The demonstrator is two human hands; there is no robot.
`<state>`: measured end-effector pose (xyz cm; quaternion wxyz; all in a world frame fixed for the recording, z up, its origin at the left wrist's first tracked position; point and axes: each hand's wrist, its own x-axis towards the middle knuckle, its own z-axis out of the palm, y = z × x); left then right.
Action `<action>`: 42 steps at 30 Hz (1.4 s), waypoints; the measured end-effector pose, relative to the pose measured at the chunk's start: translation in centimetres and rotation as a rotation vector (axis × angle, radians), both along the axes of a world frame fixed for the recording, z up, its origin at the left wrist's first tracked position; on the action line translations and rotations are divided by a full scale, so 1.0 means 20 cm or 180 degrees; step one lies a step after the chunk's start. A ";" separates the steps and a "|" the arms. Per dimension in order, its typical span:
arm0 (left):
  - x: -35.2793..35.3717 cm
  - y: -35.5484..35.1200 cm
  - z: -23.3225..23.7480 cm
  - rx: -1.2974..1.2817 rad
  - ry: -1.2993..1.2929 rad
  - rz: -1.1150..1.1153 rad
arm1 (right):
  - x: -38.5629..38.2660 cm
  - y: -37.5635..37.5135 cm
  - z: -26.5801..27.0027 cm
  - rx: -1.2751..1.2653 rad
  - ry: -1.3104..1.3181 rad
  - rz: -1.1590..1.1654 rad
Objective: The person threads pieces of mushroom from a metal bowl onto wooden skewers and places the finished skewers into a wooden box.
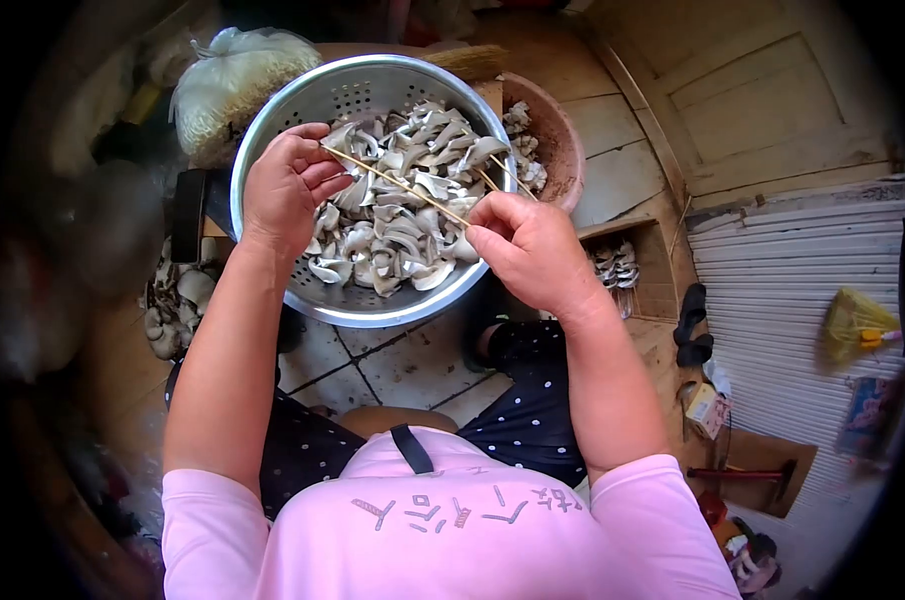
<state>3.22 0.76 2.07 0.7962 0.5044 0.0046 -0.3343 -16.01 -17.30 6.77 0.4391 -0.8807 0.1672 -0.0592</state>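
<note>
A metal colander (273, 108) in front of me holds many grey-white oyster mushroom pieces (398, 235). Over its left side, my left hand (288, 190) has curled fingers, with a mushroom piece (339, 136) at the fingertips. Close to that piece is the tip of a thin wooden skewer (398, 184), which slants across the colander. My right hand (535, 250), above the right rim, pinches the skewer's other end. More sticks jut up from behind the right hand, near a mushroom piece; how they are held is hidden.
Behind the colander's left side sits a clear plastic bag (243, 85) with pale contents. A pink basin (563, 140) with mushroom pieces stands at right. Below it, a box (653, 265) contains loaded skewers. More mushrooms (178, 305) lie at left.
</note>
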 end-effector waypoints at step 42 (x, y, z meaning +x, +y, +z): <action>-0.25 -0.07 0.13 0.0220 -0.0108 -0.0541 | 0.05 0.12 -0.02 0.0560 -0.0394 -0.0213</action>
